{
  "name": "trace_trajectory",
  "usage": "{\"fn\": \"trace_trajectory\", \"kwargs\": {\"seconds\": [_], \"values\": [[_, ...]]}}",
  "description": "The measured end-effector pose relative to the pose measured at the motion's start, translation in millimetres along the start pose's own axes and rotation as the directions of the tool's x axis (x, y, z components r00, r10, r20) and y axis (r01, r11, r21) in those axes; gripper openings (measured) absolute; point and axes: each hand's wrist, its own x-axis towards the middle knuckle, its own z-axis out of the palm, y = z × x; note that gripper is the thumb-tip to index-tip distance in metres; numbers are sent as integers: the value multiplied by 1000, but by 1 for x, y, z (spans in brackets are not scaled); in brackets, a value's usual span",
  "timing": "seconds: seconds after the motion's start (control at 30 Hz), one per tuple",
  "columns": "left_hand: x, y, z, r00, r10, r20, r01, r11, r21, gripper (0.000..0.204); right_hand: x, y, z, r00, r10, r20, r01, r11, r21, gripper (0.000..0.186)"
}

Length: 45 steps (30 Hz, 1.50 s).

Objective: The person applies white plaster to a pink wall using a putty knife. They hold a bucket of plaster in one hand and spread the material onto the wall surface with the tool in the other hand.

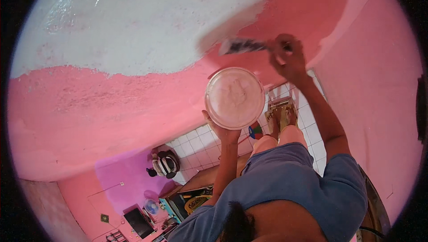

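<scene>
A round, pale tub [235,98] rests in my left hand [226,133], whose fingers wrap its lower rim; a whitish smear covers the inside. My right hand [289,59], raised to the right and blurred by motion, grips a paintbrush [243,46] by its handle. Its dark bristles have a white tip and point left, close to the wall. On the pink wall [147,92] before me, a large white-painted patch [133,28] covers the upper left, with a ragged, wet-looking edge. The brush hovers near that patch's right edge; whether it touches the wall I cannot tell.
My bare feet stand on a small wooden stool [281,104] above white floor tiles [196,139]. A pink side wall [374,90] rises at right. Lower left are a black-and-white striped object [166,164], a dark screen [138,222], a fan [151,207] and furniture.
</scene>
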Motion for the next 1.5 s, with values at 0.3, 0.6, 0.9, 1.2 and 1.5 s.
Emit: {"fn": "trace_trajectory", "kwargs": {"seconds": [0.3,0.6,0.9,1.2,1.5], "values": [[-1,-2,9,994,103,-35,-96,983,158,67,35,-12,20,980,-143,136,155,984,-82,57],[3,5,-14,999,-11,44,11,1000,-11,66,48,2,12,970,-195,144,213,969,-128,59],[2,6,-10,995,-84,57,90,990,-112,67,5,36,-14,992,-106,-75,83,960,-267,53],[6,9,-19,999,-47,12,47,999,-1,67,17,-8,34,989,-113,93,124,984,-126,47],[2,10,-16,999,-25,-22,26,999,43,66,-15,20,13,976,24,-218,-89,951,-296,51]]}}
